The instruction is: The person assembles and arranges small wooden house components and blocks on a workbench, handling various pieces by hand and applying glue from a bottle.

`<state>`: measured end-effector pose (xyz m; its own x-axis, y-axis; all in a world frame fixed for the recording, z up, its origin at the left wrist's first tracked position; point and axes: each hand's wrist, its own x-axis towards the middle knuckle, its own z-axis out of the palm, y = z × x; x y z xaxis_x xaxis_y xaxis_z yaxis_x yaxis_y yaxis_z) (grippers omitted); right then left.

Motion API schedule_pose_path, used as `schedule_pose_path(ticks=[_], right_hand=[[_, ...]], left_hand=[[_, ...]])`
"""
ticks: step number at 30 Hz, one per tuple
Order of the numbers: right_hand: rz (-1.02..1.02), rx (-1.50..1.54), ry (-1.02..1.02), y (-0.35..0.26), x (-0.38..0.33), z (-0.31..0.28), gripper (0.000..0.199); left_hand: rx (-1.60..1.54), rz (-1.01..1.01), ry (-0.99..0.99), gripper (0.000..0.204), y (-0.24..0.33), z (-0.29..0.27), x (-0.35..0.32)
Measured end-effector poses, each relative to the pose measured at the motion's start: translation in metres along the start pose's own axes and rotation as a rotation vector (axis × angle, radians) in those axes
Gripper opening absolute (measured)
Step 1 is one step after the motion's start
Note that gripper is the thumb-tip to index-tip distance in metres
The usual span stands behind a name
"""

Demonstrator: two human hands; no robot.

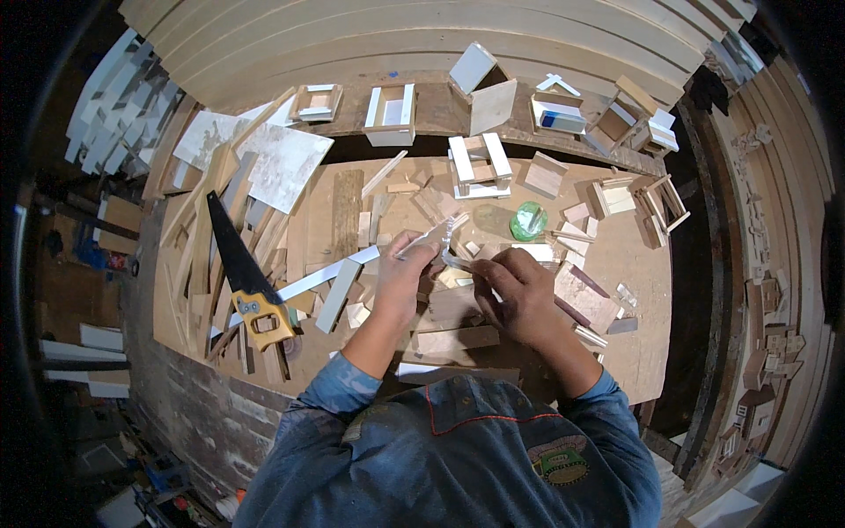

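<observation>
My left hand (401,275) pinches a small flat piece of pale wood (431,236) above the middle of the worktable. Fingers closed, my right hand (519,292) grips a thin stick-like tool (459,262), whose whitish tip is at the edge of that piece. Whether the tip is a brush or a smear of glue I cannot make out. Just beyond my right hand stands a green, translucent round container (528,222). Small wood offcuts (453,304) lie beneath and around both hands.
A handsaw (251,286) with a yellow handle rests on wood strips at the left. Several small wooden boxes (390,114) stand along the back, with an open wooden frame (480,165) nearer. A stained white board (282,158) lies back left. Long planks (422,44) rise behind.
</observation>
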<state>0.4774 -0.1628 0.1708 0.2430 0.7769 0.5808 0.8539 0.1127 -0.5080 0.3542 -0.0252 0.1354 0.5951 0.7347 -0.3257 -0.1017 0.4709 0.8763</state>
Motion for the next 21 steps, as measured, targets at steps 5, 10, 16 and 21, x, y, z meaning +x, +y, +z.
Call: schedule_pose_path(ticks=[5, 10, 16, 21], right_hand=[[-0.081, -0.036, -0.156, 0.004, -0.001, 0.004, 0.038], [-0.121, -0.08, -0.2, -0.001, 0.002, 0.002, 0.036], [-0.145, -0.087, -0.247, -0.006, -0.002, 0.006, 0.033], [-0.141, -0.121, -0.227, -0.003, -0.004, 0.007, 0.033]], left_hand=[[0.294, 0.211, 0.034, 0.008, -0.006, -0.003, 0.004], [0.422, 0.214, 0.058, 0.008, -0.006, -0.005, 0.003], [0.376, 0.265, 0.057, 0.008, -0.012, -0.009, 0.009], [0.369, 0.202, 0.061, 0.008, -0.008, -0.003, 0.005]])
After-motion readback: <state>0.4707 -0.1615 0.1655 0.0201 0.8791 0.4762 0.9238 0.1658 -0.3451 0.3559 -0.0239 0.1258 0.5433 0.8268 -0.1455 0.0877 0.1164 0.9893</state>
